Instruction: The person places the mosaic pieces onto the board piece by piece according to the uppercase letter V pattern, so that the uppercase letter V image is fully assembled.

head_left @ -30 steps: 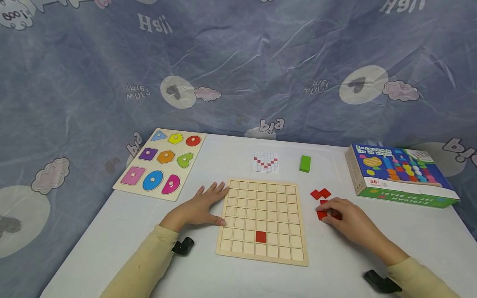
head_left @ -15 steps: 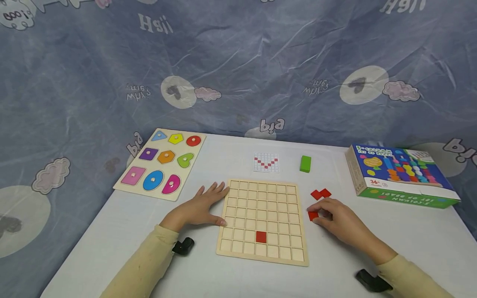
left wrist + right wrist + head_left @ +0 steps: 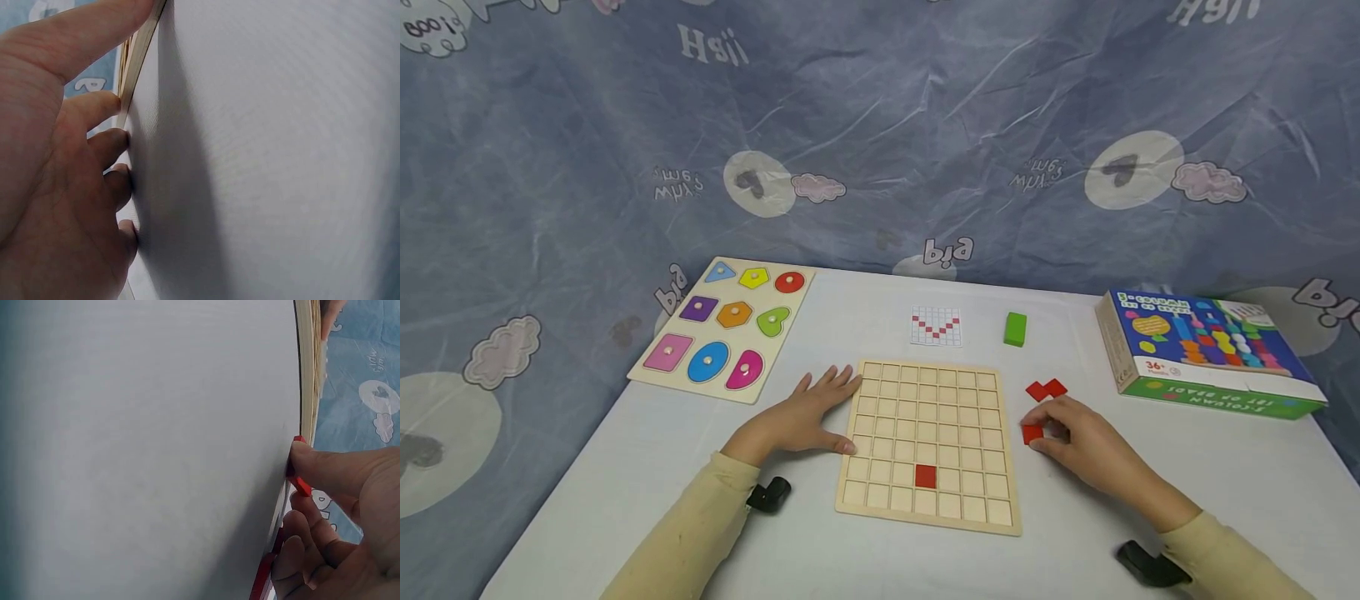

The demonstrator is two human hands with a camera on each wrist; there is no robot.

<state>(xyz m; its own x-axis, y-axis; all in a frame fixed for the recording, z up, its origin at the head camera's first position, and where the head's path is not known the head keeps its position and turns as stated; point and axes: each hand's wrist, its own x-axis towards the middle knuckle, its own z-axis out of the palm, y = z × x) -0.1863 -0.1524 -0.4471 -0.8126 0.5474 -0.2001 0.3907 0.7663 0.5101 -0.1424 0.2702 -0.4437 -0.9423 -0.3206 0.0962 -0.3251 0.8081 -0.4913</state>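
In the head view a wooden grid board (image 3: 946,522) lies on the table with one red square tile (image 3: 925,477) in a cell of its second row from the front. My left hand (image 3: 805,417) rests at the board's left edge, fingers spread, thumb and index finger touching the rim. Right of the board, my right hand (image 3: 1078,433) pinches another red square tile (image 3: 1032,434) between thumb and fingers, low over the tabletop. The right wrist view shows this tile (image 3: 303,486) tilted at the thumb tip. Two more red tiles (image 3: 1056,387) lie just behind that hand.
Behind the board lie a small card (image 3: 936,327) with a red V on a grid and a green block (image 3: 1015,330). A shape puzzle board (image 3: 745,346) is at the back left, a bead-set box (image 3: 1210,354) at the back right. A patterned cloth (image 3: 880,167) hangs behind.
My right hand has moved left toward the board with a red tile from the group, then stayed nearly still over the last half second. My left hand has not moved.
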